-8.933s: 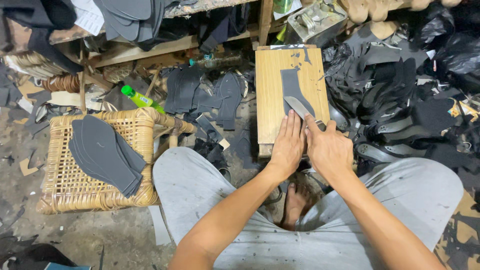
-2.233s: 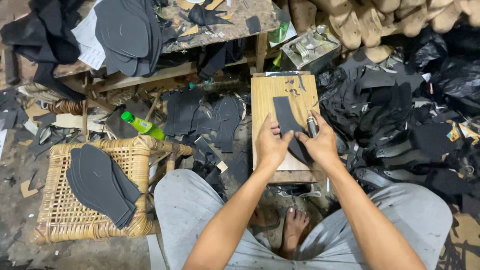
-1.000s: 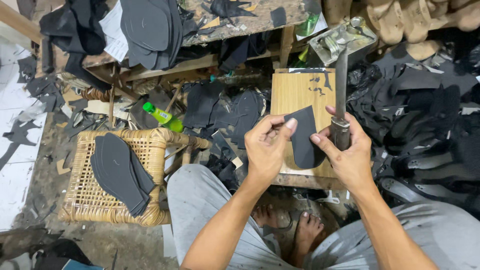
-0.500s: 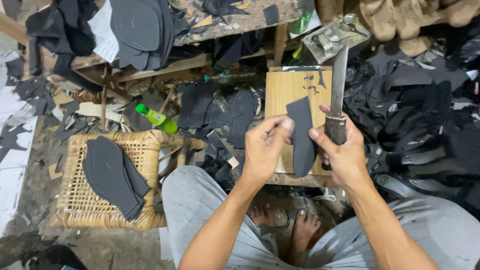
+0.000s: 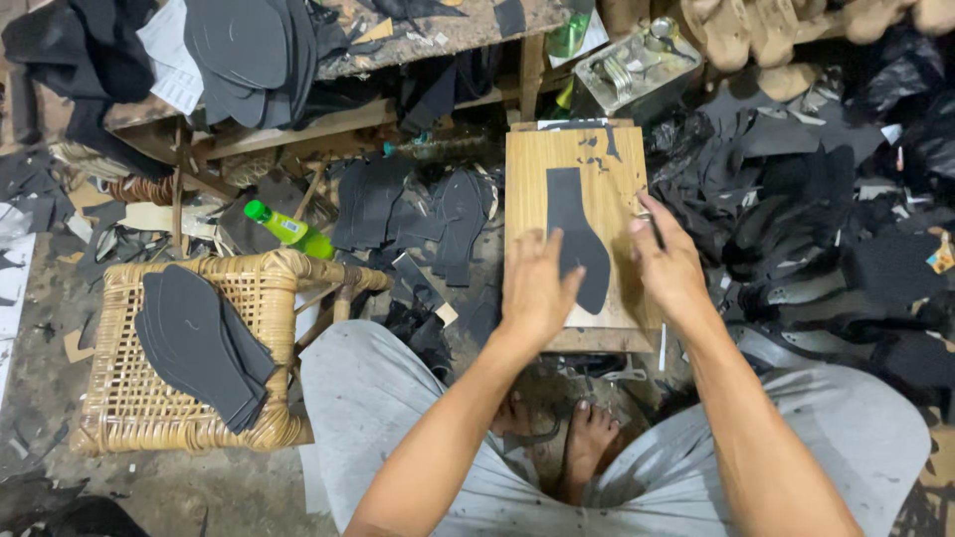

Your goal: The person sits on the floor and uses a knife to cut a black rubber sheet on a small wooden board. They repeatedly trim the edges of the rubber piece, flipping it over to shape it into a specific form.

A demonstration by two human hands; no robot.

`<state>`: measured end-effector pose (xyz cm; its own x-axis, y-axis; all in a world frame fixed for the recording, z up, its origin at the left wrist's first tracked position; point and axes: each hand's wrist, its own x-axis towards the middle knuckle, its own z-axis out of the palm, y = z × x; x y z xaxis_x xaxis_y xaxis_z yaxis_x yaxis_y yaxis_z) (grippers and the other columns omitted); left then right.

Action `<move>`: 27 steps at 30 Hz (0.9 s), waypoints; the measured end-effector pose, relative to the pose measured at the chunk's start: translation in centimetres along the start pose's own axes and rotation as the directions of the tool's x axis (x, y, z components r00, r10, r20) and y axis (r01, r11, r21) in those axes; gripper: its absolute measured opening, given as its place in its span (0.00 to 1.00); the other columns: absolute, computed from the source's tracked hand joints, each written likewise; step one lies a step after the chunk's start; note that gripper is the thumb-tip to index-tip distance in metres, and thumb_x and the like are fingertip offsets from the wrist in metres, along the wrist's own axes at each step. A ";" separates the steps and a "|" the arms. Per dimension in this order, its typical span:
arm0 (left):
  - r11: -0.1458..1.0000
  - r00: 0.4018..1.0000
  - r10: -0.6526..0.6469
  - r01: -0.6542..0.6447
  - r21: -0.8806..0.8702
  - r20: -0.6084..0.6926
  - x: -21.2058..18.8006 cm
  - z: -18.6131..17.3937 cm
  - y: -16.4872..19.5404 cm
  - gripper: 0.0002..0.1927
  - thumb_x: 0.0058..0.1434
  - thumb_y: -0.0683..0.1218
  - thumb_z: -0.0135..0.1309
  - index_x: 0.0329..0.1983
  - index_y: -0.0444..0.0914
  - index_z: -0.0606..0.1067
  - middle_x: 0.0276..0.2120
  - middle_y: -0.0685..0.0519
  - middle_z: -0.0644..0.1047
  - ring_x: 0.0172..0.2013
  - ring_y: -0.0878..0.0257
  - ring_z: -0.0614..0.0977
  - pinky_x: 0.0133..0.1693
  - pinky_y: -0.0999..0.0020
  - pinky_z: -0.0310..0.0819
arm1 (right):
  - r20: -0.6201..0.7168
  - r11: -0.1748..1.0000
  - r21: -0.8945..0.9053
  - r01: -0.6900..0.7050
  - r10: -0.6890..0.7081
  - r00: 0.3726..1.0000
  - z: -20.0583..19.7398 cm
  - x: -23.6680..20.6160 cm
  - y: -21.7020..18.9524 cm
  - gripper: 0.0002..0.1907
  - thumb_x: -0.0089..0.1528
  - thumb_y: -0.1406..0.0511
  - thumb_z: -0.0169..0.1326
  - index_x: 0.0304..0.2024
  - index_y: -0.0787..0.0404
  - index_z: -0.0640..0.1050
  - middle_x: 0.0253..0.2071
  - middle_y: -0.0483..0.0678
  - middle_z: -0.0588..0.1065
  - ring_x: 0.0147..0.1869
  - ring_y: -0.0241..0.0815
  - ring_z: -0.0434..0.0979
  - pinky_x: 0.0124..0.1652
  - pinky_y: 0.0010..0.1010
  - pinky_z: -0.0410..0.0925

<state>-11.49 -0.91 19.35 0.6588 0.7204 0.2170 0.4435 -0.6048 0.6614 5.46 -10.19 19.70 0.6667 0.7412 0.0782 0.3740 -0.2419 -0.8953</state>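
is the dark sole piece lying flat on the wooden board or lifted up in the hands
Lying flat. The dark sole piece rests spread on the wooden board; the left hand overlaps its lower edge, the right hand is beside it.

Sole piece (image 5: 574,234) on board (image 5: 532,164)

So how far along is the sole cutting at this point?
Done: a stack of cut dark soles lies on the wicker stool. In hand: one dark sole piece lies flat on the wooden board, the left hand at its edge, the right hand beside it with a thin tool, barely visible. Left: heaps of dark material sit uncut around the board.
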 end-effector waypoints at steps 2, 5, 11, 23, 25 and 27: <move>0.996 0.998 0.065 -0.066 0.053 0.026 -1.3 1.1 0.4 0.33 0.57 0.48 0.62 0.62 0.25 0.69 0.59 0.32 0.68 0.61 0.38 0.68 0.63 0.50 0.61 | -0.018 0.927 -0.334 0.173 -0.189 0.982 0.2 -1.0 0.1 0.23 0.70 0.57 0.53 0.68 0.50 0.73 0.39 0.53 0.76 0.42 0.53 0.76 0.39 0.43 0.69; 0.986 0.990 0.142 -0.140 0.093 -0.008 -2.4 2.5 0.6 0.34 0.57 0.48 0.60 0.62 0.23 0.68 0.62 0.31 0.67 0.64 0.37 0.67 0.65 0.49 0.59 | 0.018 0.780 -0.606 0.156 -0.182 0.983 0.8 -2.9 -1.1 0.24 0.67 0.59 0.54 0.66 0.46 0.75 0.41 0.59 0.75 0.42 0.62 0.78 0.39 0.51 0.70; 0.976 0.977 0.210 -0.207 0.068 -0.036 -2.6 3.8 -0.6 0.35 0.59 0.47 0.54 0.65 0.22 0.66 0.68 0.28 0.62 0.71 0.36 0.60 0.71 0.47 0.49 | 0.076 0.607 -0.774 0.179 -0.191 0.979 2.0 -5.5 -4.9 0.22 0.66 0.57 0.53 0.63 0.44 0.77 0.38 0.62 0.73 0.35 0.61 0.80 0.32 0.50 0.71; 0.966 0.975 0.222 -0.216 0.139 -0.027 -3.1 4.4 -1.6 0.36 0.58 0.48 0.52 0.68 0.25 0.65 0.70 0.30 0.62 0.73 0.37 0.58 0.73 0.47 0.43 | 0.172 0.504 -0.812 0.295 -0.276 0.945 2.8 -6.2 -5.2 0.20 0.67 0.57 0.50 0.61 0.48 0.78 0.36 0.64 0.74 0.27 0.61 0.79 0.26 0.47 0.71; 0.967 0.975 0.220 -0.215 0.135 -0.026 -3.1 4.5 -1.6 0.37 0.57 0.48 0.52 0.68 0.25 0.65 0.70 0.30 0.62 0.73 0.37 0.58 0.73 0.47 0.43 | 0.185 0.494 -0.814 0.304 -0.276 0.943 2.9 -5.8 -5.1 0.20 0.67 0.57 0.50 0.61 0.48 0.78 0.36 0.65 0.74 0.27 0.60 0.80 0.25 0.47 0.71; 0.961 0.975 0.223 -0.217 0.171 -0.018 -3.0 4.5 -1.6 0.38 0.54 0.47 0.52 0.68 0.25 0.65 0.70 0.30 0.62 0.72 0.37 0.59 0.73 0.47 0.43 | 0.197 0.479 -0.822 0.308 -0.268 0.943 3.1 -5.1 -5.1 0.21 0.67 0.57 0.49 0.62 0.48 0.78 0.35 0.64 0.75 0.28 0.60 0.80 0.26 0.47 0.72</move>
<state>-11.45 -3.67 14.35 0.7300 0.5733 0.3721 0.3873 -0.7955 0.4660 -1.82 -10.84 22.51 0.4014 0.8871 0.2279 0.9144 -0.4023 -0.0444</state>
